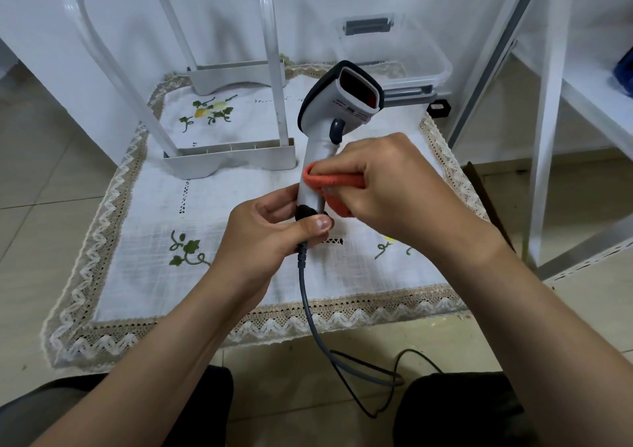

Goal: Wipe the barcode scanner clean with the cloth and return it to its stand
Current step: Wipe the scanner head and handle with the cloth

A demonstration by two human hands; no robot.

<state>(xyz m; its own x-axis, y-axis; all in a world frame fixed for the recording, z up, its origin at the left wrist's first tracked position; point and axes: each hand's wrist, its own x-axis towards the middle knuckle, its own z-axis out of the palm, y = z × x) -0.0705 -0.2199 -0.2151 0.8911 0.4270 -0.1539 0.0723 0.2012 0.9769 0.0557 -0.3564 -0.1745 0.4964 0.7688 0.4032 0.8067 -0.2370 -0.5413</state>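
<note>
Scanner [337, 110]: held upright in the air above the mat, red window end up, handle down between both hands.
Cloth [334, 186]: orange, folded, pressed against the handle's right side just below the trigger.
Right hand [394, 186]: fingers curled round the cloth, clamping it to the handle.
Left hand [270, 230]: thumb and fingers pinching the black base of the handle, where the cable enters.
Cable [310, 295]: grey, hanging from the base past the mat's near edge to the tiled floor.
Mat [144, 241]: white, embroidered with green leaves, lace-bordered, spread beneath the hands.
Frame [233, 158]: white plastic, standing on the mat's far left part, left of the scanner.
Box [411, 52]: clear plastic, at the mat's far right corner.
</note>
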